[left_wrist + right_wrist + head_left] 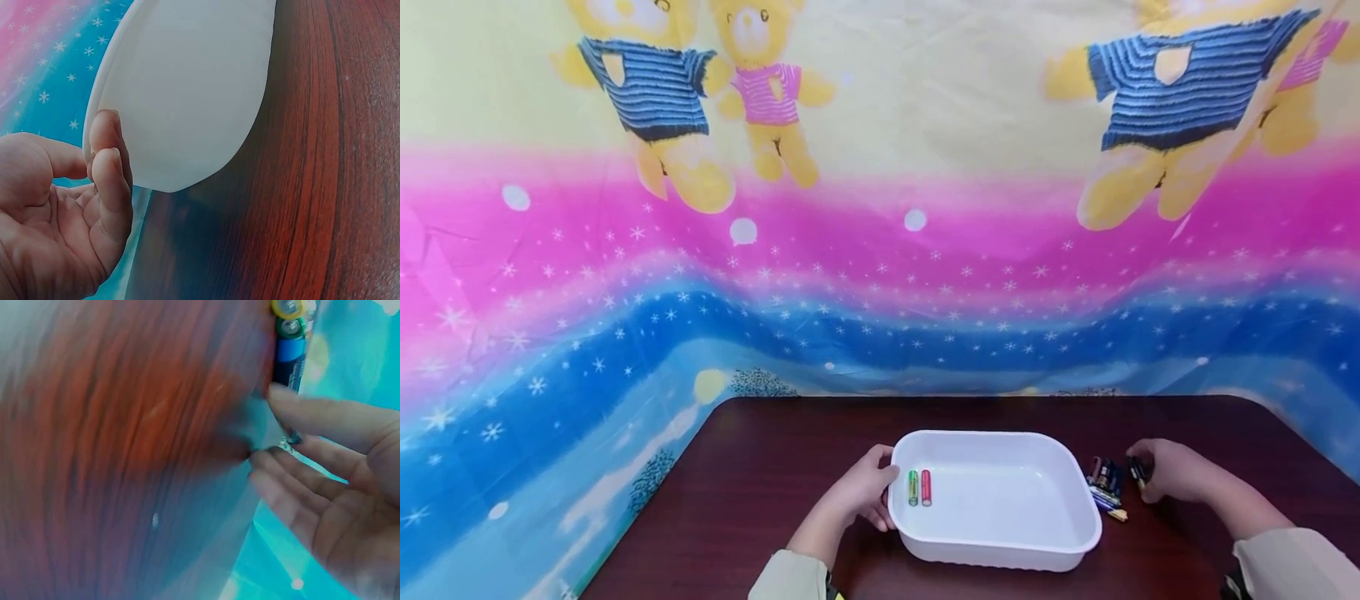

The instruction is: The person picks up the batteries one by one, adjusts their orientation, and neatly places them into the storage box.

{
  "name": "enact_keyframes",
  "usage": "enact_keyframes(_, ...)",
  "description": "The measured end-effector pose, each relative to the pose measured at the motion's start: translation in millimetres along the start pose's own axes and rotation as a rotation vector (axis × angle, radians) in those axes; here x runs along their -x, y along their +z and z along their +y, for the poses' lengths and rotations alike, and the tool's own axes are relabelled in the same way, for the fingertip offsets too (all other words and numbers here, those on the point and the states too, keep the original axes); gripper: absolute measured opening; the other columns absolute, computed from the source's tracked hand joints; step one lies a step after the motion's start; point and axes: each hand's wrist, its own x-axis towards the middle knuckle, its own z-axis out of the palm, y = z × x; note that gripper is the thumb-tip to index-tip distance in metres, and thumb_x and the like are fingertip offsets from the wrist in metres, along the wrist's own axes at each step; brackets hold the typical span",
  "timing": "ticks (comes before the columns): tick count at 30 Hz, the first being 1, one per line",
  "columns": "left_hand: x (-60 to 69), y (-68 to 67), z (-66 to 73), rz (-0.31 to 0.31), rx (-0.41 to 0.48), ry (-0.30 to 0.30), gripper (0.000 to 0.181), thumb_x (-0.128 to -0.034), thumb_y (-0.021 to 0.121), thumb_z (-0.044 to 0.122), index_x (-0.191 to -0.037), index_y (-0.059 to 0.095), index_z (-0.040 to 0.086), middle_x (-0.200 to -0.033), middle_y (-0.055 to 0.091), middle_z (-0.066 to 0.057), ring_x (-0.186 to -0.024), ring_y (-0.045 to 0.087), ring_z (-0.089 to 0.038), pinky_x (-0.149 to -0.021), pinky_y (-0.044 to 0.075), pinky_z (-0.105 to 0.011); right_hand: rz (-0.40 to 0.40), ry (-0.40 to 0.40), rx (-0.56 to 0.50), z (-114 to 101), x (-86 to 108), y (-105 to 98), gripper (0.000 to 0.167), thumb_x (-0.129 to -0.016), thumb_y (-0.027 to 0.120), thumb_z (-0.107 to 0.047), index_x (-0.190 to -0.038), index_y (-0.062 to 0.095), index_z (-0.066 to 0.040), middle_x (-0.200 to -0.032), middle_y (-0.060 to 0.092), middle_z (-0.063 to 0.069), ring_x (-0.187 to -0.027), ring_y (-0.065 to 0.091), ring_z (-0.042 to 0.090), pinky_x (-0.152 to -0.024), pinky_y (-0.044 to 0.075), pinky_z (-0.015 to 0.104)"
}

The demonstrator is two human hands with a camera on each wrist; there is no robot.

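A white plastic tray [992,554] lies on the table, holding a green battery [913,488] and a red battery [927,488] side by side at its left. The left hand [867,489] grips the tray's left rim, thumb on one side and fingers on the other; the left wrist view shows this hand [69,219] at the tray wall [181,94]. Right of the tray, the right hand [1176,475] pinches a dark battery [1138,472] beside a pile of batteries [1105,483]. In the right wrist view the fingers of this hand [331,481] partly hide it, near a blue-and-black battery [290,359].
The dark reddish-brown table [760,467] has rounded far corners. Behind it and along the left hangs a pink, blue and cream cloth [850,275] with printed bears and snowflakes. The battery pile lies close against the tray's right end.
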Motion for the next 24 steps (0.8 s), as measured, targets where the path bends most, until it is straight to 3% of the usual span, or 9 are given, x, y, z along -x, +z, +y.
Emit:
enact_keyframes(4, 0.3, 0.2, 0.5, 0.0, -0.002, 0.001, 0.039, -0.0993, 0.041, 0.019, -0.135, 0.032, 0.005, -0.076, 0.059, -0.024, -0.039, 0.055, -0.019, -0.035, 0.049, -0.027, 0.11, 0.051, -0.193, -0.2, 2.0, 0.2, 0.06, -0.065, 0.066, 0.009, -0.12, 0.045, 0.016, -0.106, 0.049, 0.034, -0.077, 0.052, 0.027, -0.056, 0.046, 0.032)
enact_keyframes(8, 0.1, -0.1, 0.5, 0.002, -0.007, -0.001, 0.039, -0.0992, 0.041, 0.019, -0.134, 0.033, 0.004, -0.075, 0.059, -0.024, -0.039, 0.056, -0.02, -0.036, 0.049, -0.028, 0.168, 0.081, -0.344, -2.6, 4.2, -0.9, 0.064, -0.068, 0.062, 0.01, -0.126, 0.037, 0.017, -0.11, 0.047, 0.037, -0.081, 0.056, 0.028, -0.061, 0.052, 0.036)
enact_keyframes(15, -0.6, -0.2, 1.5, 0.0, -0.011, -0.007, 0.039, -0.0992, 0.041, 0.019, -0.135, 0.032, 0.004, -0.074, 0.059, -0.025, -0.039, 0.055, -0.019, -0.036, 0.049, -0.028, 0.154, 0.063, -0.528, -6.8, 2.9, -1.4, 0.072, -0.073, 0.065, 0.009, -0.134, 0.027, 0.015, -0.116, 0.044, 0.038, -0.084, 0.061, 0.025, -0.071, 0.056, 0.042)
enact_keyframes(24, -1.6, 0.8, -0.4, 0.0, -0.01, -0.001, 0.038, -0.0992, 0.04, 0.018, -0.134, 0.033, 0.004, -0.073, 0.059, -0.023, -0.039, 0.056, -0.02, -0.036, 0.049, -0.028, 0.103, -0.053, -0.656, -18.3, 4.9, -3.7, 0.075, -0.081, 0.066, 0.0, -0.139, 0.021, 0.013, -0.116, 0.051, 0.027, -0.095, 0.061, 0.024, -0.082, 0.053, 0.043)
